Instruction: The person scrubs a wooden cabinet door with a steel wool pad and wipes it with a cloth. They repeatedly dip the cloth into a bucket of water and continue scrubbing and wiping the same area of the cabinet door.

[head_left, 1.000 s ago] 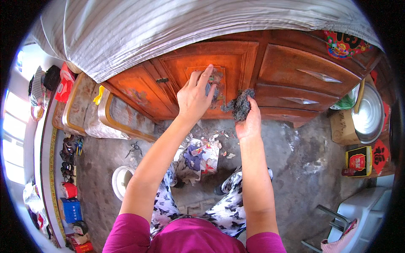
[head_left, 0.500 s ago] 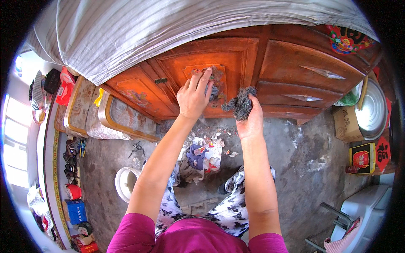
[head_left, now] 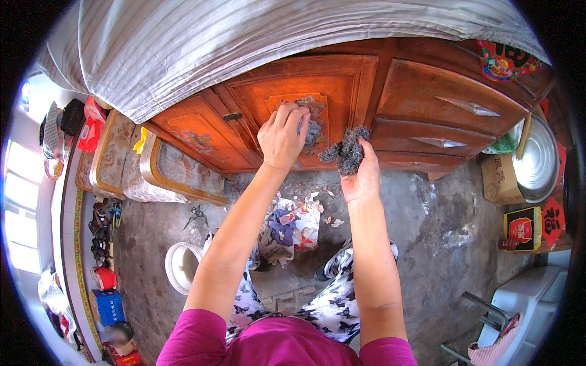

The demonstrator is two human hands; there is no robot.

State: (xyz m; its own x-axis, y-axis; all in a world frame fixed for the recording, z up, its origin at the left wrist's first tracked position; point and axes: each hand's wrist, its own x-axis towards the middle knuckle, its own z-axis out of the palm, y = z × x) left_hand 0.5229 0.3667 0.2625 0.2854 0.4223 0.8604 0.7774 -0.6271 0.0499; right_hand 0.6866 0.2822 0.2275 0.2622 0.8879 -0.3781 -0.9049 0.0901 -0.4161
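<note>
A dark grey clump of steel wool [head_left: 350,149] is gripped in my right hand [head_left: 362,179], held low in front of the reddish-brown wooden cabinet [head_left: 403,91]. My left hand [head_left: 282,141] is at the raised middle panel of the cabinet door [head_left: 342,79], its fingers bent and drawn together. They touch a greyish, torn-looking patch of residue [head_left: 314,125] on that panel; whatever lies between the fingertips is hidden. Another patch of worn picture [head_left: 195,139] shows on the door to the left.
A pale striped cloth [head_left: 244,36] drapes over the cabinet top. Below my arms lie rags and paper scraps [head_left: 287,229] on the concrete floor. A white bucket [head_left: 183,268] stands left, padded wood-framed seats [head_left: 183,174] beyond it, and a grey chair [head_left: 519,311] at right.
My left fingers, stretched upward before, have curled and come down slightly on the panel. The right hand with the steel wool has barely moved.
</note>
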